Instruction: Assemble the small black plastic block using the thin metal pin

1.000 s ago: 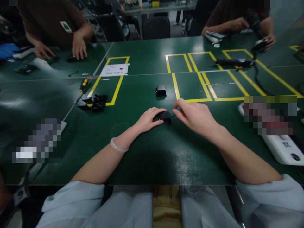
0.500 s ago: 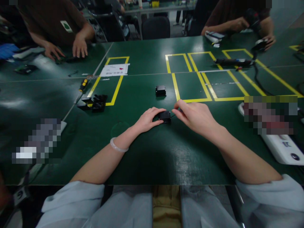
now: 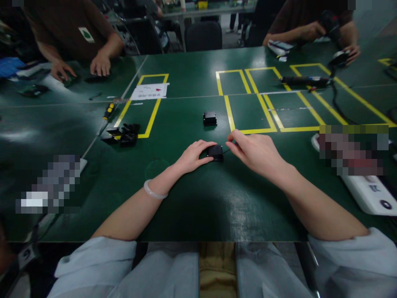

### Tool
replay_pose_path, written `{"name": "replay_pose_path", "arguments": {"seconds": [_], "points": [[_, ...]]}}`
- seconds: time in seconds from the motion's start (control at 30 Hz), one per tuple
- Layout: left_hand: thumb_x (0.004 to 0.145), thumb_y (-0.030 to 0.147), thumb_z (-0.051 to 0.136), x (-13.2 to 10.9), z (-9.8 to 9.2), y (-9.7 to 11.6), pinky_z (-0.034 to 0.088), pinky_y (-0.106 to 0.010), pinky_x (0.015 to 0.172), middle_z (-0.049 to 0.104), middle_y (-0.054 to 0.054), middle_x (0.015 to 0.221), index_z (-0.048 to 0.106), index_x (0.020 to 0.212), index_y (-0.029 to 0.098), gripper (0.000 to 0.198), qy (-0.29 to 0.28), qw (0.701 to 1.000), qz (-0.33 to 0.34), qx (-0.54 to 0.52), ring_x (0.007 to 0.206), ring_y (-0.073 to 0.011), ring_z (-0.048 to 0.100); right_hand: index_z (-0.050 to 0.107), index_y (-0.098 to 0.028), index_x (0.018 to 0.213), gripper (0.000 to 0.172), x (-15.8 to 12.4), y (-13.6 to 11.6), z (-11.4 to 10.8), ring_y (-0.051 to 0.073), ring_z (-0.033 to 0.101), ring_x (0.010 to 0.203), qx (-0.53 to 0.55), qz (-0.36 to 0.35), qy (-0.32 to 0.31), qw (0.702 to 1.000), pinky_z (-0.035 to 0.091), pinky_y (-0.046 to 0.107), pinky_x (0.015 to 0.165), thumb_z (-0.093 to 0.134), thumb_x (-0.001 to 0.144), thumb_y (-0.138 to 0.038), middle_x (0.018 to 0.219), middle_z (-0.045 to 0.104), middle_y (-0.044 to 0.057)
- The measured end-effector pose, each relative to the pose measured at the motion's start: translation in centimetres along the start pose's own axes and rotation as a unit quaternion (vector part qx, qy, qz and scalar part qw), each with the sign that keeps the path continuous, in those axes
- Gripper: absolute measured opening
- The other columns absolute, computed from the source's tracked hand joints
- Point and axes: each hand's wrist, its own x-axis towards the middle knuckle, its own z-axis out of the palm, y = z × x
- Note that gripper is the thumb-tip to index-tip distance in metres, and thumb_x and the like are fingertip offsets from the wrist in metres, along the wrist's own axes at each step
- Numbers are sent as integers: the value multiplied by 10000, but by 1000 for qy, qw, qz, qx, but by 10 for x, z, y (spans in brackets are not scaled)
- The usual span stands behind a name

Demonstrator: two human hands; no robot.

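Note:
A small black block-shaped part (image 3: pixel 216 152) rests on the green table in front of me. My left hand (image 3: pixel 196 156) grips it from the left, thumb on the near side and fingers on the far side. Just right of the block, my right hand (image 3: pixel 251 149) is closed in a pinch. From its fingertips a thin dark strand (image 3: pixel 226 150) runs to the block's right side; whether it is a cable or a slim tool cannot be made out. Farther out lies a second black block (image 3: pixel 210 118), touched by neither hand.
Several black parts (image 3: pixel 124 135) sit clustered at left, with a yellow-black screwdriver (image 3: pixel 109 111) behind them. A paper label (image 3: pixel 151 91) lies within yellow tape outlines. White power strips (image 3: pixel 370 190) flank me. Two co-workers' hands (image 3: pixel 101 65) are busy across the table.
My hands and the block hold nearly the same place; the right fingertips shift very slightly. Across the table at left, a co-worker's hands have moved a little leftward.

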Motion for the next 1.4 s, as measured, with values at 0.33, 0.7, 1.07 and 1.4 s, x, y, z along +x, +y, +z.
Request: {"name": "replay_pose_path", "arguments": {"seconds": [0.33,0.7,1.07,1.4], "points": [[935,445,550,0,0,0,422,-386,996,569,-79,1214,476,1379,249,491,-2,1000,0,-3,1124,-249,530,535,-182,1171,335,-2,-1,-1,179,622,665,24,-10,18,999,259,273,556,311,984,-346,803,708,39],[938,455,546,0,0,0,424,-374,985,567,-79,1199,483,1377,245,491,-3,1000,3,2,1111,-246,530,499,-170,1234,348,-1,-1,1,181,622,664,24,-5,17,1000,257,272,550,315,962,-288,840,719,53],[937,462,547,0,0,0,417,-383,1002,567,-79,1217,481,1377,244,495,-1,1000,0,-6,1127,-248,528,554,-190,1152,318,0,1,3,190,633,650,-5,-6,17,1000,248,276,541,318,982,-319,758,705,36],[936,451,553,0,1,-1,423,-382,992,569,-78,1217,478,1379,244,495,2,1000,5,-2,1123,-248,531,573,-187,1134,392,0,-1,1,207,652,692,-3,-6,14,1000,268,277,553,295,1000,-430,797,720,50]]}}
